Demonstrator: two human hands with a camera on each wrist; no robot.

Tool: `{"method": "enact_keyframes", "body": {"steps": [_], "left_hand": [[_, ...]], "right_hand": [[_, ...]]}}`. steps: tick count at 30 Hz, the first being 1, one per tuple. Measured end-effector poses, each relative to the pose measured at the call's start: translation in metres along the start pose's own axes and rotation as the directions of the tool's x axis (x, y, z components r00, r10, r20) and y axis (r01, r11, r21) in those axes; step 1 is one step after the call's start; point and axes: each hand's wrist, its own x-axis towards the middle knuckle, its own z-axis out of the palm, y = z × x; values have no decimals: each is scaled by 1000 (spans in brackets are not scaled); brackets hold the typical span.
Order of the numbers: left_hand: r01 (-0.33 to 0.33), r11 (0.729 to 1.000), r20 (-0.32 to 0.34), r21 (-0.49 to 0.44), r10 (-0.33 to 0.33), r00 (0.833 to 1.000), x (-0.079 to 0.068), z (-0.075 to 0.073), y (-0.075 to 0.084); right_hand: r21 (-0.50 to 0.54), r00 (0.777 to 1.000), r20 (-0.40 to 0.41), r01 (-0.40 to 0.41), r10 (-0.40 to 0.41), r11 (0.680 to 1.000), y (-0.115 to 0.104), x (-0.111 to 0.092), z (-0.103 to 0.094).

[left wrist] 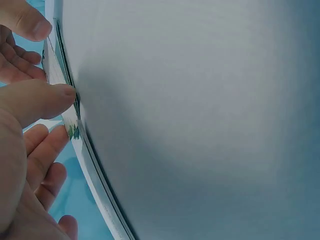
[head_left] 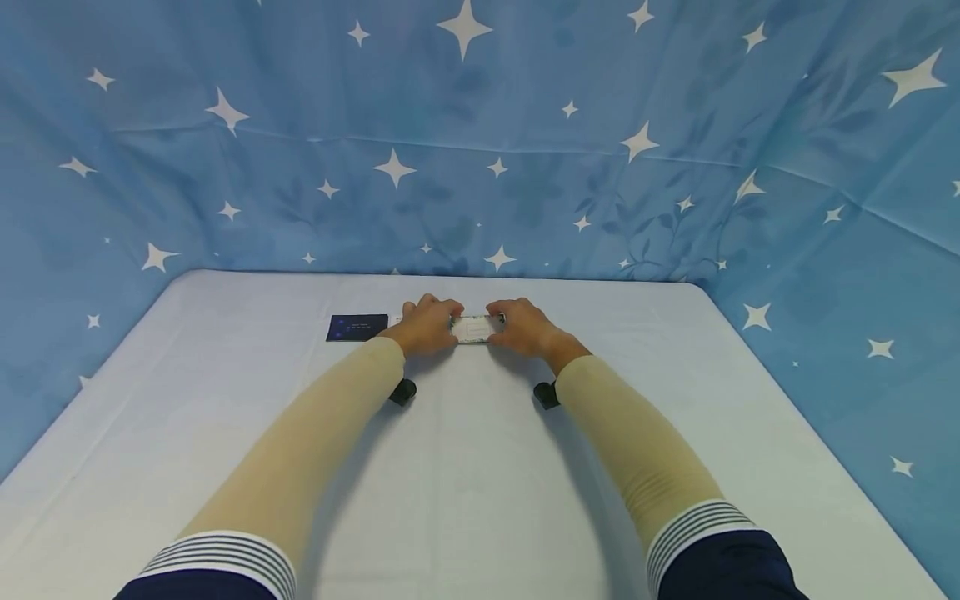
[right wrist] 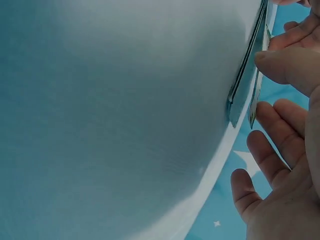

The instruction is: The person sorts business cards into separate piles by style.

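At the far side of the table, a white card (head_left: 474, 328) with a leafy green border lies between my two hands. My left hand (head_left: 429, 326) pinches its left end, thumb on the near edge and fingers at the far edge. On the right end, my right hand (head_left: 521, 327) grips the same way, its other fingers spread in the right wrist view. That view also shows the card (right wrist: 255, 95) raised and tilted a little over a thin stack of cards (right wrist: 244, 72) on the tabletop.
A dark blue card (head_left: 357, 327) with small print lies left of my left hand, beside something white that the hand partly hides. The white-covered table (head_left: 480, 467) ends at a blue star-patterned curtain (head_left: 480, 192) behind and to the right. Black wrist straps show under both forearms.
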Motion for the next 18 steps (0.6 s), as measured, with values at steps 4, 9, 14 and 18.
{"method": "enact_keyframes", "body": {"steps": [4,9,14,18], "left_hand": [[17,1000,9,-6,-17,1000,1,3,1],[24,1000,32,-11,-23,999,3,3,3],[26,1000,29,-15,-25,999,4,5,4],[27,999,36,-22,-27,999,2,5,6]], "right_hand": [[2,1000,6,3,-3,1000,2,0,3],[2,1000,9,-16,16,1000,5,0,4],[23,999,33,-11,10,1000,7,0,5],[49,999,47,-13,11,999,8,-1,7]]}}
